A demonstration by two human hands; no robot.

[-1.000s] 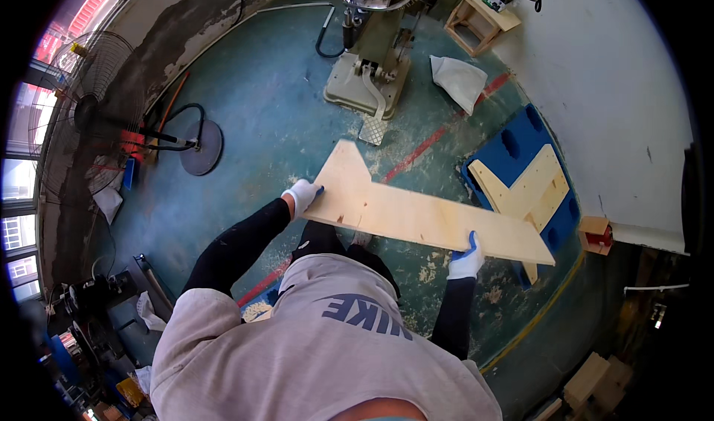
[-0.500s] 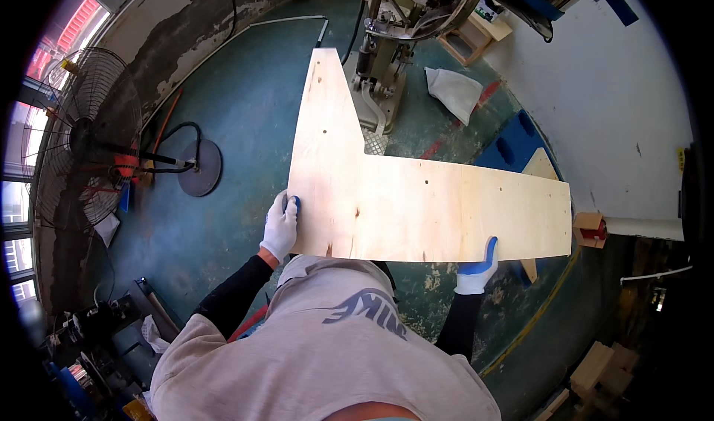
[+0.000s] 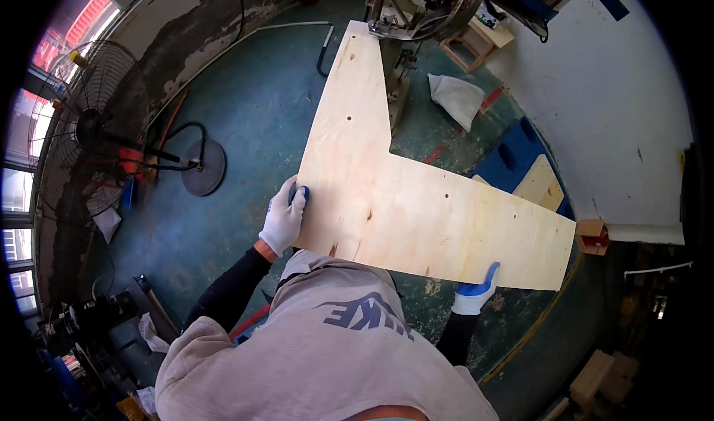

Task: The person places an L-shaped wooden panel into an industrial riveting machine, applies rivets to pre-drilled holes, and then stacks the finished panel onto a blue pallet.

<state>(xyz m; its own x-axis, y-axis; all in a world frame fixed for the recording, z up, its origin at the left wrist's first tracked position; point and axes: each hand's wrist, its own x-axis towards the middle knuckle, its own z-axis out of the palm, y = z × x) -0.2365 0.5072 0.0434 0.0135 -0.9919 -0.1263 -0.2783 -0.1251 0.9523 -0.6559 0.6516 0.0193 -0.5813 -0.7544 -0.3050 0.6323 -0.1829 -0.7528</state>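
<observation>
A large L-shaped plywood panel (image 3: 357, 190) with several small drilled holes and dark knots is held up in front of my body. My left hand (image 3: 285, 216), in a white glove with blue-coated fingers, grips its left edge with the thumb on top. At the near edge, toward the right, my right hand (image 3: 476, 294) in a matching glove clasps the panel, its thumb lying on the upper face. The other fingers of both hands are mostly hidden under the board. The panel's narrow arm reaches away from me and overlaps the view of a machine (image 3: 401, 19).
A pedestal fan (image 3: 89, 127) with a round base (image 3: 203, 168) stands at left. On the right, a blue pallet (image 3: 513, 149) carries another wooden piece (image 3: 541, 183). A white sack (image 3: 455, 100) lies on the floor near the machine. An open cardboard box (image 3: 592, 236) sits by the wall.
The panel has turned clockwise: its narrow arm has swung right and its right end has come nearer to me. My left hand has risen slightly, and the right has lowered slightly.
</observation>
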